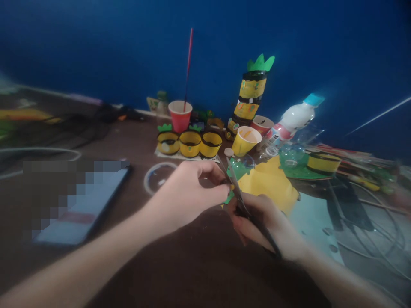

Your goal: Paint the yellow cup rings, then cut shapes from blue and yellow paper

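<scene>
My right hand [260, 218] is closed around the dark handles of a pair of scissors [236, 188], whose parted blades point up and away. Just left of the blades, the fingertips of my left hand [189, 188] pinch a small yellow piece of paper [232, 187], mostly hidden by the fingers. A sheet of yellow paper [266, 182] lies beyond my right hand, and a pale blue-green sheet [313, 222] with holes in it is to its right. Tiny scraps [222, 206] dot the brown table below my fingers.
Three yellow rings with black edges [190, 144] stand beyond my left hand. Behind are a red cup with a stick [180, 116], a yellow cup [245, 141], a pineapple-like tower [250, 96] and a tilted bottle [297, 115]. A phone [86, 205] lies left; cables [382, 218] run right.
</scene>
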A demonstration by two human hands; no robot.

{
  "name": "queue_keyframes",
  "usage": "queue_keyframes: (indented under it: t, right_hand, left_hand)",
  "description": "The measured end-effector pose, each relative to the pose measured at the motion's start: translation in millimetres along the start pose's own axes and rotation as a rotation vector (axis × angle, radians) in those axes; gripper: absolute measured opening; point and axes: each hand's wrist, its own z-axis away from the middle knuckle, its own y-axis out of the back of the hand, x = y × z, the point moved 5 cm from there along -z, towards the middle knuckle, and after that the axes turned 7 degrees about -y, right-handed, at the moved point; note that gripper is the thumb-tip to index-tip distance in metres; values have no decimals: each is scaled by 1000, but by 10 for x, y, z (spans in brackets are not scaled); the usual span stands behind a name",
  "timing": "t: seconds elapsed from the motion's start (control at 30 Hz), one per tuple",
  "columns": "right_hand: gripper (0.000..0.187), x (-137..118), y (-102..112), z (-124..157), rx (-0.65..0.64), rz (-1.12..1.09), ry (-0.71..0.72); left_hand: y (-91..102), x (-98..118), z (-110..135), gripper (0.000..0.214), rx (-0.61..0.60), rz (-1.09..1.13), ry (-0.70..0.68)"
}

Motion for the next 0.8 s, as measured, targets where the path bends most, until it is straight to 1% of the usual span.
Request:
queue_keyframes:
  t: [0.2, 0.43, 0.6, 0.8]
  right_hand:
    - [10, -38, 12, -9, 28, 33, 29]
    - [10, -17, 24, -4, 26, 62, 20]
    - [9, -34, 19, -16, 14, 42, 26]
    - [11, -36, 19, -1, 22, 72, 15]
  left_hand:
    - [12, 3, 13, 7, 9, -49, 15]
    - [10, 3, 17, 7, 8, -60, 47]
    - [2, 12, 4, 7, 5, -39, 28]
    - [19, 16, 11, 6, 21, -48, 20]
